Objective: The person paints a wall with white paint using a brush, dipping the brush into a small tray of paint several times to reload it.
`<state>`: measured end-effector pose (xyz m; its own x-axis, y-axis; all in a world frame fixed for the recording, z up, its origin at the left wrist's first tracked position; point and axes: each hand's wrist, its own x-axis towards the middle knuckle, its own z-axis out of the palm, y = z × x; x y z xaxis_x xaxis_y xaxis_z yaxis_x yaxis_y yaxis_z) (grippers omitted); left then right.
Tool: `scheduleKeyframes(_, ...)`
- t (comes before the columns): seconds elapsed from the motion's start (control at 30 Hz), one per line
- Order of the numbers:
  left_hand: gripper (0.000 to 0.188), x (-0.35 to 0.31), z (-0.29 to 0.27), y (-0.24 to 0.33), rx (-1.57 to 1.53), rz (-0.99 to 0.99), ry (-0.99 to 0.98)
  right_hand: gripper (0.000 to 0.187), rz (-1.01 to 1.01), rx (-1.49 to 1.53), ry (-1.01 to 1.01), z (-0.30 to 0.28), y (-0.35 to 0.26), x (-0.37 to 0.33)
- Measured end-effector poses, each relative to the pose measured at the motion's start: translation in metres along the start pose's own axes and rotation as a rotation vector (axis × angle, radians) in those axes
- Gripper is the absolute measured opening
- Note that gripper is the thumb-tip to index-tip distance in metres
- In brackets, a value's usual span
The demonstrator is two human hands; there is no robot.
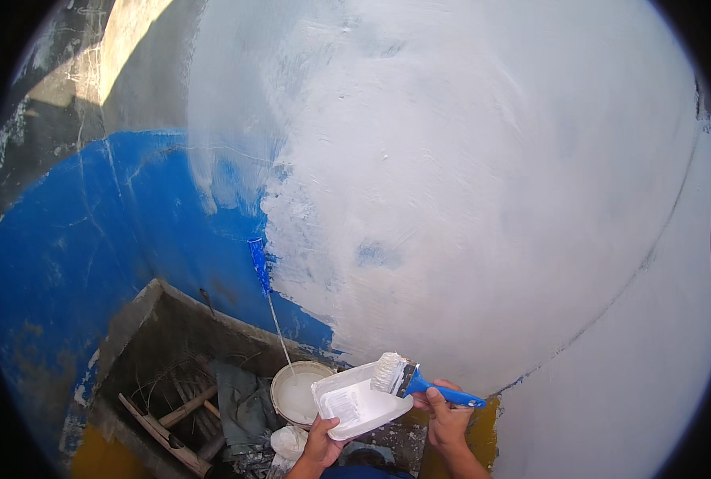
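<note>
My left hand grips the near left edge of a white plastic paint tray, its thumb over the rim. Wet white paint lies in the tray. In my right hand is a wide paintbrush with a blue handle, fingers closed round the handle. The brush points left, and its paint-coated bristles are at the tray's far right edge. Just beyond both hands rises a wall coated in white.
A bucket of white paint stands left of the tray, a blue-handled roller leaning out of it against the wall. Bare blue wall spreads to the left. Below it, a concrete-edged recess holds wooden pieces and grey cloth.
</note>
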<state>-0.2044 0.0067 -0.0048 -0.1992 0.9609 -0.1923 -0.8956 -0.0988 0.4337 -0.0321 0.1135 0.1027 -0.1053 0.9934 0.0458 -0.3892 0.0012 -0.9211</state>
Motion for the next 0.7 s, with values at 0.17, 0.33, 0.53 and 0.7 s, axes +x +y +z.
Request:
scheduleKeyframes(0.17, 0.066, 0.003, -0.003, 0.011, -0.16, -0.002, -0.059, 0.028, 0.102, 0.035, -0.092, 0.019, -0.004, 0.009)
scheduleKeyframes(0.33, 0.068, -0.007, -0.002, 0.017, 0.012, 0.068, 0.037, 0.027, 0.109, -0.045, -0.142, 0.039, 0.0, 0.005)
scheduleKeyframes(0.53, 0.07, -0.014, -0.014, 0.023, -0.017, 0.09, 0.056, 0.027, 0.156, -0.001, -0.138, 0.05, 0.005, 0.01)
scheduleKeyframes(0.7, 0.051, -0.01, -0.025, 0.024, -0.106, 0.106, 0.2, 0.025, 0.118, -0.036, -0.158, 0.061, 0.011, 0.011)
